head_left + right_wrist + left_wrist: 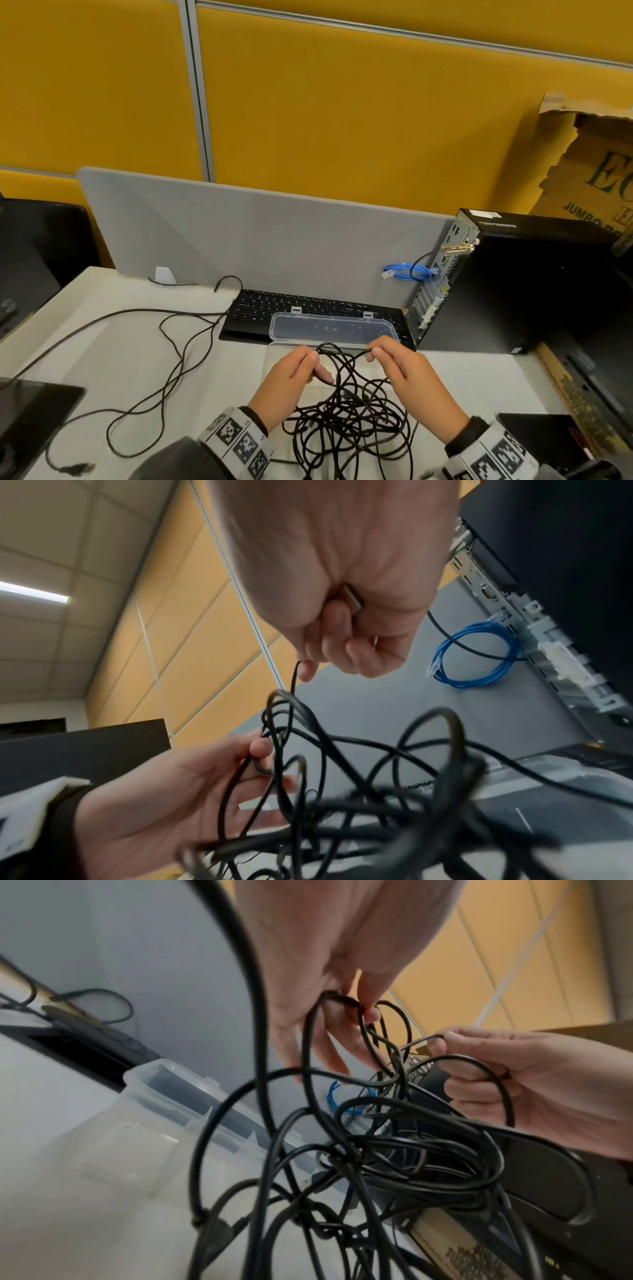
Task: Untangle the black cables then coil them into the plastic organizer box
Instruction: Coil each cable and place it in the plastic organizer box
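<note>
A tangle of black cables (346, 414) hangs between my hands, its lower loops lying on the white table near me. My left hand (313, 363) pinches a loop at the top of the tangle (342, 1001). My right hand (373, 354) pinches a strand level with it, and in the right wrist view a metal plug (352, 599) sits inside its curled fingers. The clear plastic organizer box (274, 329) lies open just beyond my hands, its lid resting on the keyboard. Its base is partly hidden behind my hands and the cables (377, 1150).
A black keyboard (260, 308) sits against the grey divider (239, 240). A black computer tower (513, 284) with a coiled blue cable (407, 272) stands on the right. Another loose black cable (164, 346) snakes across the left of the table. Dark flat objects lie at both near corners.
</note>
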Tool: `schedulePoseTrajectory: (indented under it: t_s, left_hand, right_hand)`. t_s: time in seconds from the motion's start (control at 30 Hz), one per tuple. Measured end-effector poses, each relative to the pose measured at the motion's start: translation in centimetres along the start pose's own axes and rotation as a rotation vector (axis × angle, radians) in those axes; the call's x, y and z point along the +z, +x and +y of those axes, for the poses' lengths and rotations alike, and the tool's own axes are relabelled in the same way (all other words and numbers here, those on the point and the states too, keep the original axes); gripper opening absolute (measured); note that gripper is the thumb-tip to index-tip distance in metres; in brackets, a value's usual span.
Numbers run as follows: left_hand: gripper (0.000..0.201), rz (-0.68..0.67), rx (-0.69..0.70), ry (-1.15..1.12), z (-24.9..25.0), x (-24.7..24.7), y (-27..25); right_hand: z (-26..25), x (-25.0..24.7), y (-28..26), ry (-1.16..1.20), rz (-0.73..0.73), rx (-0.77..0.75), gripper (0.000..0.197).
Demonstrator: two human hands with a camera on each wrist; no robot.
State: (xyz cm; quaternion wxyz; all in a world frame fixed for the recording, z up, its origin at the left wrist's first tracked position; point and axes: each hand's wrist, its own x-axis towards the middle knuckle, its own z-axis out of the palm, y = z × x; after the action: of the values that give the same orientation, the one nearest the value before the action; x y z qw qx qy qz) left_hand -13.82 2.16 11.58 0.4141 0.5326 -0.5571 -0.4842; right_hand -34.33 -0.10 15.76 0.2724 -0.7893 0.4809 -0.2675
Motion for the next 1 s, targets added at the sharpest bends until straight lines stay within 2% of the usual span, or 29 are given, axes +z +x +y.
schedulePoseTrajectory:
  t_s: [0.1,0.23,0.33,0.4,0.5,0.6,0.7,0.77,0.83,0.9,0.97,1.0]
  left_hand:
    - [0.027,-0.041,-0.118,-0.309,0.9,0.1,-0.3]
    - [0.024,-0.084,-0.175,-0.443,1.1,0.5,-0.6]
    - [0.023,-0.087,-0.169,-0.444,0.8,0.7,-0.5]
    - [0.024,-0.09,-0.183,-0.436,0.6,0.7,-0.4]
    - [0.024,-0.085,-0.232,-0.467,0.2,0.7,-0.4]
    - [0.024,-0.071,-0.277,-0.538,0.0,0.7,-0.5]
    - [0.024,-0.069,-0.297,-0.566,-0.4,0.8,-0.5]
    - [0.019,-0.062,-0.287,-0.534,-0.6,0.8,-0.5]
    - [0.013,-0.05,-0.269,-0.474,-0.6,0.7,-0.4]
    - [0.023,-0.022,-0.259,-0.437,-0.7,0.6,-0.2]
    - [0.029,0.009,-0.269,-0.452,-0.6,0.5,0.1]
    - [0.029,0.024,-0.274,-0.464,-0.7,0.5,0.2]
  right_hand:
    - [-0.3,-0.2,0.1,0.024,0.019,0.008,0.02]
    - [-0.6,-0.6,0.5,-0.111,-0.08,-0.01,0.018]
    - [-1.1,-0.7,0.9,-0.361,-0.158,-0.042,0.02]
    - [-1.8,-0.7,1.2,-0.501,-0.142,-0.086,0.024]
    - [-1.7,0.1,2.0,-0.623,-0.18,-0.148,0.026]
    - [-1.2,1.2,2.3,-0.76,-0.224,-0.307,0.013]
    - [-0.8,1.9,2.1,-0.874,-0.284,-0.392,0.034]
    - [-0.4,2.1,2.2,-0.92,-0.24,-0.421,0.04]
    - [-0.6,1.8,2.1,-0.822,-0.139,-0.38,0.039]
    - [-0.9,1.2,1.6,-0.639,-0.04,-0.319,0.03]
    - [-1.2,0.3,0.9,-0.461,-0.05,-0.231,0.014]
    - [-1.4,-0.1,0.5,-0.381,-0.073,-0.2,0.016]
